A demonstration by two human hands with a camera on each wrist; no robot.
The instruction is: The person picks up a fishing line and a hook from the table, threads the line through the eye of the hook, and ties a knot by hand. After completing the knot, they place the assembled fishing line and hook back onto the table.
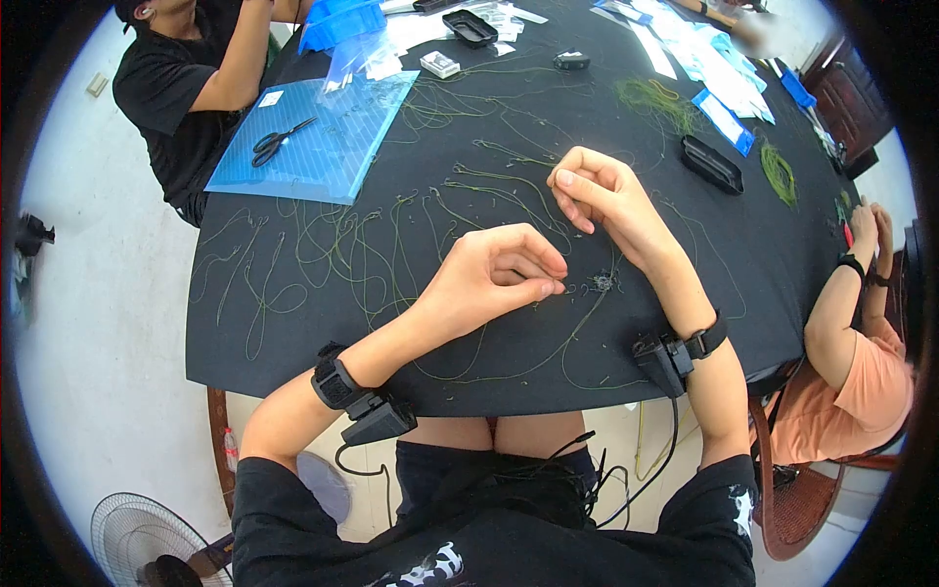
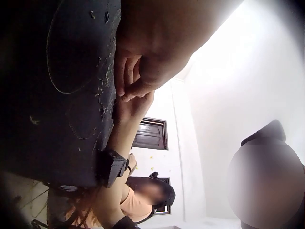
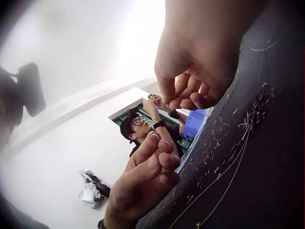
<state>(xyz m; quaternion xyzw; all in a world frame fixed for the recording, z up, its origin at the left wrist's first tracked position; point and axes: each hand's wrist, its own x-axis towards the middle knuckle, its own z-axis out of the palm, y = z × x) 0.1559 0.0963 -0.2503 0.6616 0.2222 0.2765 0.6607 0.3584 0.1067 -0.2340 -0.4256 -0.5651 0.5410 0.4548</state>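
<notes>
Pinching a tiny dark piece [image 3: 157, 150], too small to name, in the left hand's [image 1: 481, 271] fingertips; curling the right hand's [image 1: 616, 202] fingers, apparently pinching fine line [image 3: 167, 104]. Having small metal hooks [image 1: 603, 282] heaped nearby, at three o'clock from the left hand, six from the right. Spreading toward nine through twelve, seemingly partly worked: green lines [image 1: 484, 174]. Leaving heaped hooks loose, apparently unused.

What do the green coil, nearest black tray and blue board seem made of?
Green coil: probably nylon line, matt, in thin springy loops. Black tray: likely glossy moulded plastic, with rounded corners and highlights. Blue board: smooth, perhaps plastic, from its sheen; maybe coated card.
</notes>
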